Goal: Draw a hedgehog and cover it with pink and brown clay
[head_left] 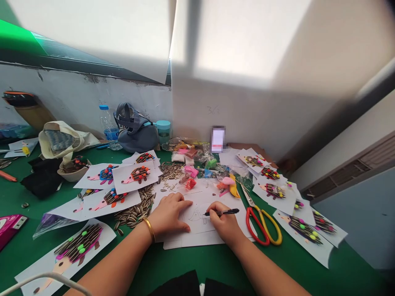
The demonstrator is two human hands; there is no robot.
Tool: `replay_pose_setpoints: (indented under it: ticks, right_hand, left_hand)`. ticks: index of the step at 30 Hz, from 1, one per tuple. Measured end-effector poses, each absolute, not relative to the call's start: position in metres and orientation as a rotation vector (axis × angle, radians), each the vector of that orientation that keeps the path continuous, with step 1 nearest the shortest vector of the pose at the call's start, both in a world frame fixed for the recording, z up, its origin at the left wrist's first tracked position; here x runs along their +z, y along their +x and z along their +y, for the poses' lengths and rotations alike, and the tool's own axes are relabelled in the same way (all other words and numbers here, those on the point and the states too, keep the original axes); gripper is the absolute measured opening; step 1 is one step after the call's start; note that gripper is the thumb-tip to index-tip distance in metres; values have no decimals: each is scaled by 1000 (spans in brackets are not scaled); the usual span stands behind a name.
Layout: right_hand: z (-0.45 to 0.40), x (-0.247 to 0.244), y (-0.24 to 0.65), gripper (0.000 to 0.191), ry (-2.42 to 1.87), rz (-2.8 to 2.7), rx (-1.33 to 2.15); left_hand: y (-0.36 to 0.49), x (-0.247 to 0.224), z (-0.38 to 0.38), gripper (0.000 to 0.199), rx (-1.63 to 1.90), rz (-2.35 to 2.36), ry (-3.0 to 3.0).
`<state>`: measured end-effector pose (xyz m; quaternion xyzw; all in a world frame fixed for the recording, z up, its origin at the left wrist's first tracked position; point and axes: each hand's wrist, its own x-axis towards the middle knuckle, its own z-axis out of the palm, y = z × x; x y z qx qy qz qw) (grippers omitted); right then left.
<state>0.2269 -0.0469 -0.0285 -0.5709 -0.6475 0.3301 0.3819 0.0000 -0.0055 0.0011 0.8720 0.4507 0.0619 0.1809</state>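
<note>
My right hand (222,220) is closed round a black pen (230,211), its tip on a sheet of white paper (188,238). A small outline drawing (196,214) of an animal shows on that sheet, between my hands. With fingers spread, my left hand (169,214) lies flat on the paper's left side, a gold bangle (149,229) on its wrist. Scissors with red and yellow handles (258,224) lie just right of the paper. To the left is a pile of striped sunflower seeds (132,213).
Finished-looking hedgehog cards (105,246) of seeds and clay lie on both sides. Packets of coloured clay (191,172) crowd the back. Behind stand a water bottle (108,127), a blue-grey bag (135,133), a teal-lidded cup (163,133) and a phone (218,139) against the wall.
</note>
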Motion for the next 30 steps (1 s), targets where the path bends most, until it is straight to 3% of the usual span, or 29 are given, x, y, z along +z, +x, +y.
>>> replay_pose_setpoints:
  ticks: [30]
  right_hand:
    - [-47, -22, 226, 21, -1383, -1691, 854]
  left_hand:
    - [-1, 0, -5, 81, 172, 1265, 2443]
